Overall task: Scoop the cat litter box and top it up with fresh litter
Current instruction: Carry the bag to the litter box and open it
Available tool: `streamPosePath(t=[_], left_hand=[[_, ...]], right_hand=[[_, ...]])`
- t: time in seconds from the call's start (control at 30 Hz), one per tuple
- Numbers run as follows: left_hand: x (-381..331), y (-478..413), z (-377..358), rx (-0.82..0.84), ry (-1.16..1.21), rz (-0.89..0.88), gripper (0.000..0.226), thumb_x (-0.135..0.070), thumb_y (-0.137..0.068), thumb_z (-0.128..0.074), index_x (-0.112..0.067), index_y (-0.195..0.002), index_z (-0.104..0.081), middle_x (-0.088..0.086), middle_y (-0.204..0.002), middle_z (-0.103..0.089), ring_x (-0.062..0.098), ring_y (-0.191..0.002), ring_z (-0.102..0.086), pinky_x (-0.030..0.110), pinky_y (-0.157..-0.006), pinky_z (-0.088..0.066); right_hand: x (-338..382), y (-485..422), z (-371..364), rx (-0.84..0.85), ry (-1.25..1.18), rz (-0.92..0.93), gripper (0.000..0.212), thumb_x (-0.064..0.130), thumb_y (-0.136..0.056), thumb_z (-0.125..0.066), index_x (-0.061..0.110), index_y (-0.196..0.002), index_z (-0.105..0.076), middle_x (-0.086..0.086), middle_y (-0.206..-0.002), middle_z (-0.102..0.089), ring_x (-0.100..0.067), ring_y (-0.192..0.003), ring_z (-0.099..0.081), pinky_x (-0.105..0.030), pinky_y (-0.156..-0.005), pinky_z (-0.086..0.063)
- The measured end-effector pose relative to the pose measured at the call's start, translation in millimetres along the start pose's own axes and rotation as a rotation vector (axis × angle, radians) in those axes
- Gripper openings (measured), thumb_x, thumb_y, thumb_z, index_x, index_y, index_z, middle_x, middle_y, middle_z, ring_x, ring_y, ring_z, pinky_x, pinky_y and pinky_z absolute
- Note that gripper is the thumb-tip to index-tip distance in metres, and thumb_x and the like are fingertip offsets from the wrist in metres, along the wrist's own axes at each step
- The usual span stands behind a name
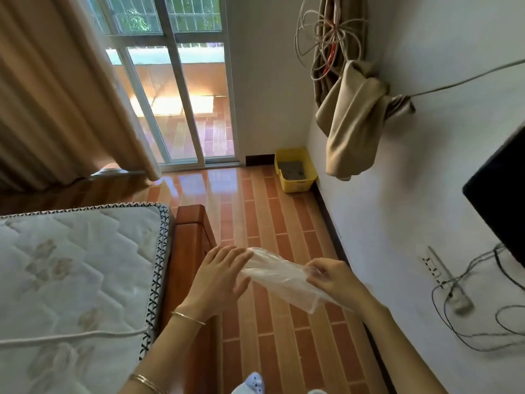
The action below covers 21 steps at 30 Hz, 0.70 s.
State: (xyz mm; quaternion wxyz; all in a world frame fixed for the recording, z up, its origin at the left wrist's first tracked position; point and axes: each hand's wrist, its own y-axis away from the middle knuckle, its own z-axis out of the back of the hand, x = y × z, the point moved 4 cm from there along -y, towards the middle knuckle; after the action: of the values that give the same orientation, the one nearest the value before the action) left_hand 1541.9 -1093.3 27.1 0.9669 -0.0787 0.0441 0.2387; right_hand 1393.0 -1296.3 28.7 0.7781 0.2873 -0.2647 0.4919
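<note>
Since the left hand (218, 280) lies with fingers straight and close together against the edge of the thin clear crumpled plastic bag (277, 275), rub the layers apart there to find the mouth (the yellow rectangular plastic litter box (295, 170) sits well apart, in the far corner by the wall). The right hand (331, 278) pinches the other end; hold that pinch firm for counter-tension.

I get strong daylight through the glass door (176, 109); the sunlit patch outside is blown out almost white and throws glare across the floor tiles (210, 180) just inside. The room reads evenly bright, with soft shadows. The wide lens bows the wall (397, 223) and curtain (42, 95) at the edges. The left hand (218, 280) looks slightly smeared, and the clear plastic (272, 271) shows a pale sheen.
</note>
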Motion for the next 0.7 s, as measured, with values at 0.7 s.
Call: streamPosePath(t=[0.7], left_hand=[[157,-235,-26,0.021,0.025,0.062,0.051,-0.049,-0.085,-0.037,-0.026,-0.127,-0.054,-0.008,-0.125,-0.06,0.014,-0.114,-0.056,0.036,-0.103,-0.034]], right_hand=[[-2,-295,63,0.047,-0.031,0.054,0.015,0.025,-0.088,-0.06,0.023,-0.102,-0.065,0.009,-0.094,-0.065,-0.003,-0.088,-0.06,-0.024,-0.077,-0.053]])
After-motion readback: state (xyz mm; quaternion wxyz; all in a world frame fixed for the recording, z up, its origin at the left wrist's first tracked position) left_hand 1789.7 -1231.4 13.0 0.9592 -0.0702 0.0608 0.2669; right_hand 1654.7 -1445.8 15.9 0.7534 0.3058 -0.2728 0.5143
